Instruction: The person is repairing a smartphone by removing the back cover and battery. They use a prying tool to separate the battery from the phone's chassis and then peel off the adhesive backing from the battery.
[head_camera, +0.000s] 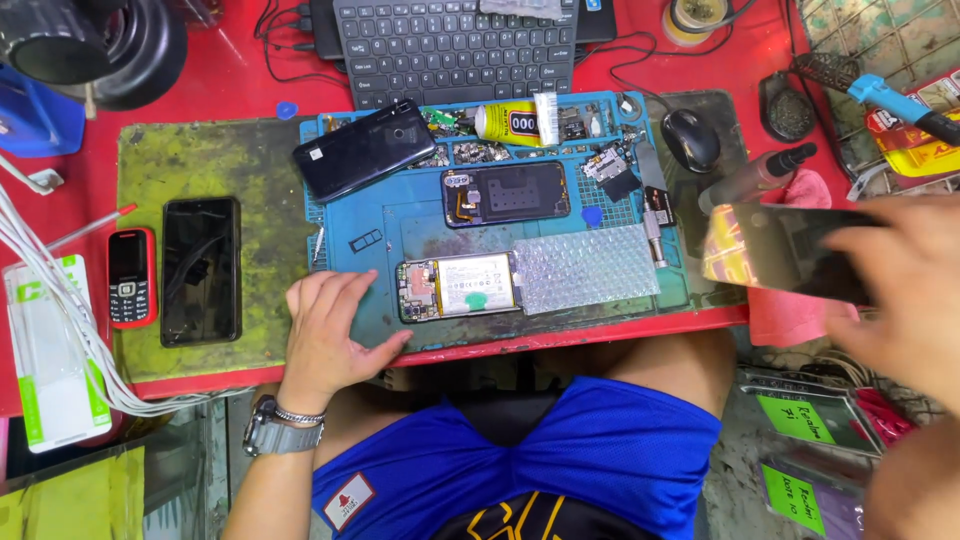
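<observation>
While left hand (325, 330) rests flat on blue mat (420, 225), right hand (900, 285) fingers grasping dark panel (775, 250)

Bare blue silicone work mat (385, 235) along its front-left corner; opened phone with exposed battery (458, 288) and bubble-wrap sheet (585, 268) crowd the front edge.

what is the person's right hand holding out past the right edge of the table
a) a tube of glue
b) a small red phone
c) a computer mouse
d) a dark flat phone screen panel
d: the right hand has its grip on a dark flat screen panel, while the glue tube, the mouse and the red phone all lie untouched on the table.
</observation>
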